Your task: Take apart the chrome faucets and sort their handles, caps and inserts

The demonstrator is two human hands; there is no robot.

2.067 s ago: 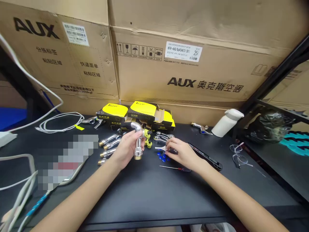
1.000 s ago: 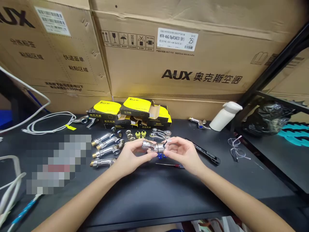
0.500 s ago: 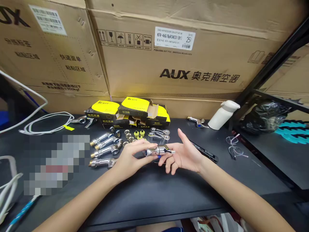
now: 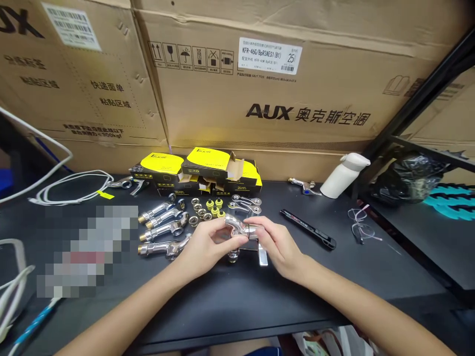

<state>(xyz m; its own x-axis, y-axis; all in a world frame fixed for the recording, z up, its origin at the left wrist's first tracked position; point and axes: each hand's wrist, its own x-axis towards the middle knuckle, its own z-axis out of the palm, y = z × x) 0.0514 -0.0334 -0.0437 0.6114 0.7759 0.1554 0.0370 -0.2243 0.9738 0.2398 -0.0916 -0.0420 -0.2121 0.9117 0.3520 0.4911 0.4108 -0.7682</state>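
Both hands hold one chrome faucet (image 4: 234,226) above the black table. Fingers of my left hand (image 4: 208,245) wrap its curved body from the left. On the other side, my right hand (image 4: 280,247) grips the end with the flat lever handle (image 4: 262,254), which points down toward me. Several chrome faucet bodies with brass ends (image 4: 158,248) lie to the left, the nearest one beside my left hand. Behind the hands are metal rings (image 4: 193,221), yellow-and-black cartridges (image 4: 214,211) and loose chrome handles (image 4: 245,207).
Yellow and black boxes (image 4: 207,162) are stacked against large cartons (image 4: 208,109). Farther right are a black cutter (image 4: 308,229), a white bottle (image 4: 343,177), another faucet (image 4: 305,187) and glasses (image 4: 359,225). A white cable (image 4: 74,185) lies at the left.
My right hand has turned over from palm-up with spread fingers and closed on the faucet's handle end. The faucet has turned, so its lever points toward me. The cutter shows fully.
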